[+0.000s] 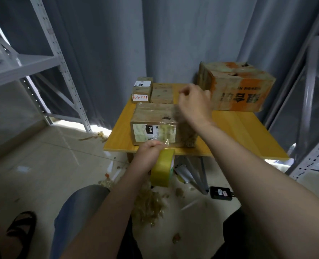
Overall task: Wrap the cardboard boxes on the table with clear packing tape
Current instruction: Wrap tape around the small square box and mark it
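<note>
The yellow table (pixel 239 131) bears a labelled box (pixel 153 126), smaller boxes (pixel 162 93) and a large box (pixel 237 88).

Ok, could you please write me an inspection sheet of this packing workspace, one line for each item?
Surface: yellow table, partly bare at right.
Job's things: front box with 070 label, clear tape across it; tape roll at the table's front edge; small boxes rear left; large orange-printed box rear right.
Clutter: crumpled tape scraps on the floor.
Hands: left hand grips the tape roll; right hand above the front box, fingers curled, blurred.
Cables: maybe short leads at the black device on the floor; unclear.
Surroundings: grey metal shelves on both sides, grey curtain behind.
</note>
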`<state>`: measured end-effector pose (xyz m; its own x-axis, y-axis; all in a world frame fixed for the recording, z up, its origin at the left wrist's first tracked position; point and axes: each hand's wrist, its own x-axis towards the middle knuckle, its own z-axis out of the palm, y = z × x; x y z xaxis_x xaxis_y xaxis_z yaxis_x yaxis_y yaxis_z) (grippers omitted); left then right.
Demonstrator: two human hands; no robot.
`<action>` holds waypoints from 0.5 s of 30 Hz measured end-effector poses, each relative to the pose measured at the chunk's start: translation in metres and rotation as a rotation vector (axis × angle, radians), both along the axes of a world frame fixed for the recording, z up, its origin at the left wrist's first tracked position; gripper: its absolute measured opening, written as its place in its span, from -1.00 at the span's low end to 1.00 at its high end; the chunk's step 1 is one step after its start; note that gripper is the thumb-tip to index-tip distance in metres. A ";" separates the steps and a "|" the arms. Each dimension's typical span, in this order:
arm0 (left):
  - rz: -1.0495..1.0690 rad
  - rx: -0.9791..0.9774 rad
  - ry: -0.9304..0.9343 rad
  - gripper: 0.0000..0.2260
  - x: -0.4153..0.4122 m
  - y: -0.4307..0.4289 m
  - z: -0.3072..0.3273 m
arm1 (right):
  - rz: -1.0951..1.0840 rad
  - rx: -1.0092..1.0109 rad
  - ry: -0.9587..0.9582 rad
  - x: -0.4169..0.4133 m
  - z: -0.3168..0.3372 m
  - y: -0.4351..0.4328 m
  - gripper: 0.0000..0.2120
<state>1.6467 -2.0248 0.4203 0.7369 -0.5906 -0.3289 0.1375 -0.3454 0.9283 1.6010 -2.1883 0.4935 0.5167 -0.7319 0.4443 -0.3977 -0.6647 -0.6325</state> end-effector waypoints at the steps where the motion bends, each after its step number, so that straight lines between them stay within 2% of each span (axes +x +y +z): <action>1: 0.016 0.000 -0.005 -0.92 -0.001 0.000 -0.001 | -0.103 -0.052 0.084 -0.010 0.003 -0.007 -0.75; 3: 0.038 0.015 0.008 -0.91 -0.005 -0.001 0.000 | -0.219 -0.013 0.252 -0.035 0.005 -0.024 -0.80; 6: 0.031 0.029 0.050 -0.86 -0.010 -0.002 -0.001 | -0.259 0.117 0.598 -0.075 -0.003 -0.041 -0.89; 8: 0.019 0.020 0.065 -0.85 -0.013 -0.001 0.000 | -0.254 0.128 0.788 -0.093 -0.011 -0.046 -0.80; 11: 0.025 0.029 0.038 -0.87 -0.016 0.000 0.002 | -0.267 0.156 0.841 -0.103 -0.025 -0.049 -0.68; 15: 0.054 0.001 -0.010 -0.87 -0.017 0.000 0.003 | -0.289 0.182 0.836 -0.104 -0.039 -0.048 -0.66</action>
<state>1.6295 -2.0245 0.4237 0.7708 -0.5495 -0.3225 0.1470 -0.3391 0.9292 1.4973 -2.2360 0.4544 0.4043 -0.9055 -0.1292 -0.9107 -0.3854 -0.1483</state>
